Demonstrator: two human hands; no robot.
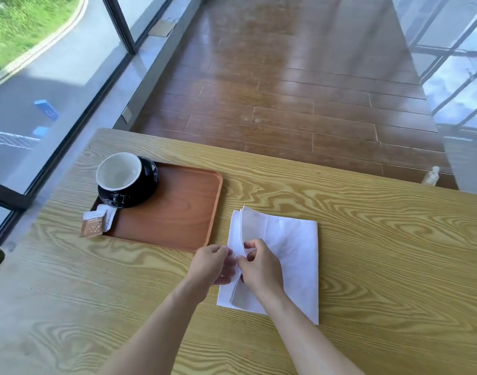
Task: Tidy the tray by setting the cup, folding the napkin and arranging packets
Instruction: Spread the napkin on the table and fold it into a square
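Observation:
A white napkin (291, 247) lies folded on the wooden table (367, 239), right of the brown tray (183, 212). My left hand (213, 263) and my right hand (259, 266) both pinch the napkin's left edge, where its layers part slightly. A black cup with a white inside (121, 171) sits on a black saucer (148, 190) in the tray's far left corner. A brown packet (92, 226) and a white packet (108, 215) rest over the tray's left rim.
A glass wall (42, 90) runs along the table's left side. Beyond the table's far edge is wooden floor (299, 90). A small bottle (432, 175) stands on the floor past the far right edge.

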